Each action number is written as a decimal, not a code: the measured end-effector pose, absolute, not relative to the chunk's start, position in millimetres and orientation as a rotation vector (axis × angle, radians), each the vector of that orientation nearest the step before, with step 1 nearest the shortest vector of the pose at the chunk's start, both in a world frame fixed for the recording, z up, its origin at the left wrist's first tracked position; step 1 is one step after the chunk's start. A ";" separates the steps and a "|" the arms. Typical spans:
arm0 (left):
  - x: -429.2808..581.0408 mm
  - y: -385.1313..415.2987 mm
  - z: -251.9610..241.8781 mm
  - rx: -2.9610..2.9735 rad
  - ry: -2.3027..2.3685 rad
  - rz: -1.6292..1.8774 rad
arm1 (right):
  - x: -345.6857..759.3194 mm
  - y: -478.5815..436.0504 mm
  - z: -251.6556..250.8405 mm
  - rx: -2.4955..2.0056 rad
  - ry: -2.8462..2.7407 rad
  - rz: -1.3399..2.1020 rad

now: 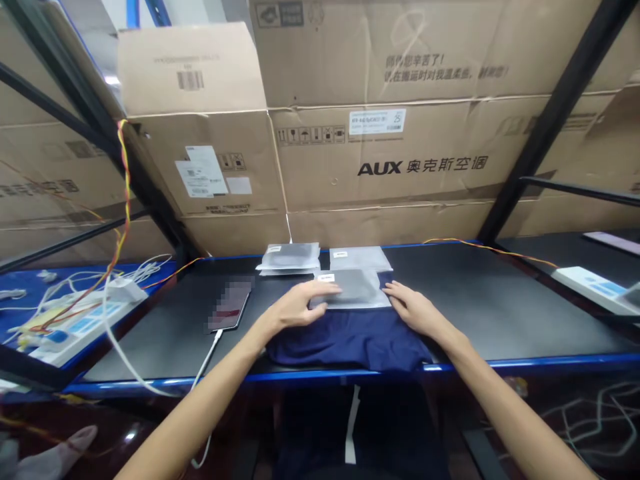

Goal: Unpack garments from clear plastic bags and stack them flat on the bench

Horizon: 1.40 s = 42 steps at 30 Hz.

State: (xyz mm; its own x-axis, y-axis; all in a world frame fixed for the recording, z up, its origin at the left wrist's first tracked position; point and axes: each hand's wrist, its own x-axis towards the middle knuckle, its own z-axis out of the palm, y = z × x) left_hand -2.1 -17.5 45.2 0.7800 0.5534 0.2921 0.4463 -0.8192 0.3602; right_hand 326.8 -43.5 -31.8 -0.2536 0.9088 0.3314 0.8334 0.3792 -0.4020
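Head view takes in a black worktop (465, 300) with a blue front edge, set between dark metal posts (555, 120) and backed by large cardboard sheets (320, 173). A phone (234, 307) on a white cable (207, 357) lies left of centre; 1 power strip (93, 327) sits at the far left, another at the right. Folded dark blue cloth (350, 340) lies at the front edge, and on it rests a pale wrapped packet (359, 287), between the hands. Both hands are apart with fingers extended: the left hand (304, 301) lays its fingers over the packet's left side, while the right hand (413, 308) lies palm down by its right edge. Behind are 2 more piles of packets (293, 257), with small white labels too tiny to read. The cardboard reads "AUX 奥克斯空调", and a pasted label (377, 123) shows "25".
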 end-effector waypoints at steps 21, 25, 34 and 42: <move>-40.6 8.0 8.5 2.738 0.889 0.700 | 321.7 -47.3 -21.6 -1.566 -2.051 0.090; -33.2 2.7 12.8 2.666 0.820 0.829 | 303.2 -54.0 -3.3 -1.257 -2.115 -0.065; -24.1 -2.2 13.5 2.631 0.736 0.953 | 233.7 -51.2 20.9 -0.598 -2.493 -0.404; -18.1 -1.6 7.4 2.621 0.736 1.024 | 209.9 -36.2 7.2 -0.543 -2.495 -0.738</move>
State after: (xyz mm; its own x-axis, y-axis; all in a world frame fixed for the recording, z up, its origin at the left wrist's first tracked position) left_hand -18.1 -1.6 7.4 0.6290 0.5311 0.5677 0.3687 -0.8467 0.3836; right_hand 209.9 -36.2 7.2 -0.8063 0.2325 0.5439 0.4909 0.7760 0.3961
